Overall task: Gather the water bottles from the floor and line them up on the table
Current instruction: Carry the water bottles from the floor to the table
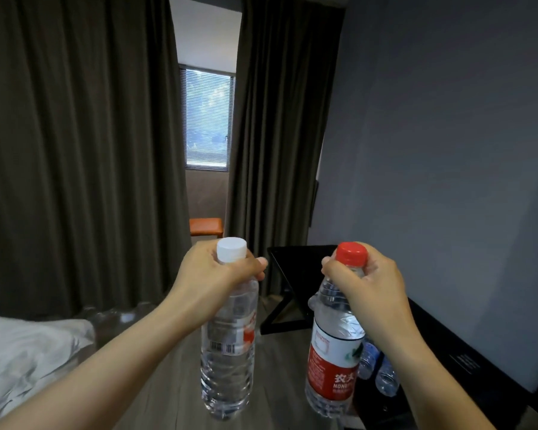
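Note:
My left hand (213, 276) grips the neck of a clear water bottle with a white cap (227, 352), holding it upright in the air. In my right hand (367, 283) hangs a second clear bottle (333, 361), with a red cap and a red label, gripped by its neck. Both bottles are above the wooden floor. To the right, on a low black table (457, 352) along the wall, stand two more bottles with blue labels (378, 367), partly hidden behind the red-label bottle and my right forearm.
A bed with white bedding (25, 358) fills the lower left. Dark curtains (75, 150) hang ahead with a window between them. A black folding stand (289, 293) sits near the wall, an orange stool (206, 227) beyond. Grey wood floor (168, 398) lies between bed and table.

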`<action>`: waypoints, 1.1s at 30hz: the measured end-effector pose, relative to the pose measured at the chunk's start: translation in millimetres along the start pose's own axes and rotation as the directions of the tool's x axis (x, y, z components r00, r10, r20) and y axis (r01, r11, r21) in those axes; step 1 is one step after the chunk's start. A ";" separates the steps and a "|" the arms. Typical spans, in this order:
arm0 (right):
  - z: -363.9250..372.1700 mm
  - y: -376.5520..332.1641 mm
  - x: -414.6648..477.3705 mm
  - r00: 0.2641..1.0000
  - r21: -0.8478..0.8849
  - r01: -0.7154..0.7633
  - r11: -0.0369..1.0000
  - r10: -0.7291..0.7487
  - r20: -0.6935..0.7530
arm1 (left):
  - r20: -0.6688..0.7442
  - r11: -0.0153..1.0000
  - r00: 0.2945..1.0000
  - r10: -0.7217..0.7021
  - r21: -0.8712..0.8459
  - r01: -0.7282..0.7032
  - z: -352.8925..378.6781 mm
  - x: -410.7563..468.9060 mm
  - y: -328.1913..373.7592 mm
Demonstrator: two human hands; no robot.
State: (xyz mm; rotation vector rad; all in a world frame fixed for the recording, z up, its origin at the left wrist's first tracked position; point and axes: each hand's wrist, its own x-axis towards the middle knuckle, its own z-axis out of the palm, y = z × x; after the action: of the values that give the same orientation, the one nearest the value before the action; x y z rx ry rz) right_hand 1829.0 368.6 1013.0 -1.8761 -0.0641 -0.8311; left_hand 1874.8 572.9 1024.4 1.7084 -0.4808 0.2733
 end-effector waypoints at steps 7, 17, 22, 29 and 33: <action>53.3 46.5 69.3 0.997 0.039 -0.079 0.996 0.079 -0.001 | 0.055 1.000 0.998 -0.008 0.006 0.008 -2.1 94.0 -62.3; 108.7 149.5 188.4 0.995 -0.059 -0.084 0.995 0.081 -0.051 | 0.121 1.000 0.992 -0.027 -0.006 0.028 30.4 240.7 -151.3; 128.3 197.1 252.3 0.990 -0.078 -0.130 0.988 0.125 -0.057 | 0.139 0.999 0.989 -0.046 0.002 0.046 54.7 315.9 -190.5; 159.1 262.2 322.7 0.980 -0.056 -0.192 0.980 0.188 -0.071 | 0.221 0.989 0.967 -0.124 -0.053 0.139 80.6 408.3 -255.0; 180.2 304.9 358.3 0.967 -0.078 -0.235 0.969 0.225 -0.120 | 0.290 0.987 0.948 -0.127 -0.053 0.149 97.8 462.9 -296.1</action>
State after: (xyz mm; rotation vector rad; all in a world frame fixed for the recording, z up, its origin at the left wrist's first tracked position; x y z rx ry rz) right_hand 2315.5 263.3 935.4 -1.8763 0.2610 -0.7853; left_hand 2412.0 441.9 948.3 1.7066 -0.5723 -0.0954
